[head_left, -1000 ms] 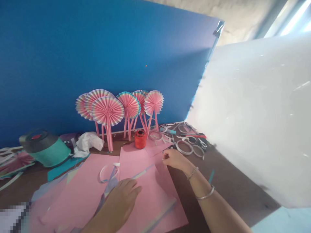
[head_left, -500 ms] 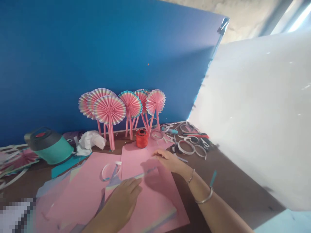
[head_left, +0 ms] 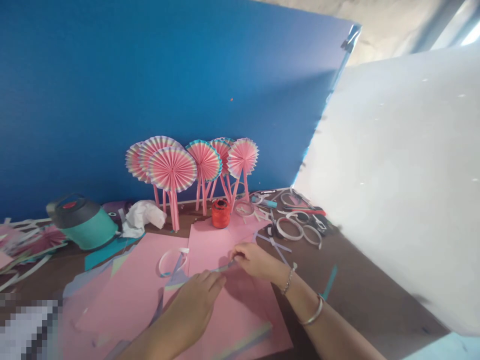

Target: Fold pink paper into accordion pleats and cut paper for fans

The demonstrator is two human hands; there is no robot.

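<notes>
Head view, and both hands are at work in the lower middle of the frame! The left hand [head_left: 193,302] lies palm down on the pink sheet [head_left: 243,305], fingers extended and gripping nothing; that looks like a weight, pressing the paper to the stack so it can't skid. Up at the sheet's top right corner, the right hand [head_left: 249,259] has its fingers curled together, thumb against forefinger, right by the striped edge. Is the paper pinched in there? Can't tell; the fingertips hide it. The pair seem split into one to steady, one for fine work at the corner.

More pink paper [head_left: 127,280] spreads at lower left, within easy reach of the left hand, a pale loop [head_left: 183,251] lying on it. Just beyond the sheets, centre frame, stands the red spool [head_left: 220,216], upright, presumably so it won't roll. Behind it, the pleated fans [head_left: 172,170] stand on their stems close to the blue wall [head_left: 187,75], likely to keep those pleats uncrushed. And right of centre, white rings [head_left: 302,231] litter the bench [head_left: 360,285], apart from the working paper.
</notes>
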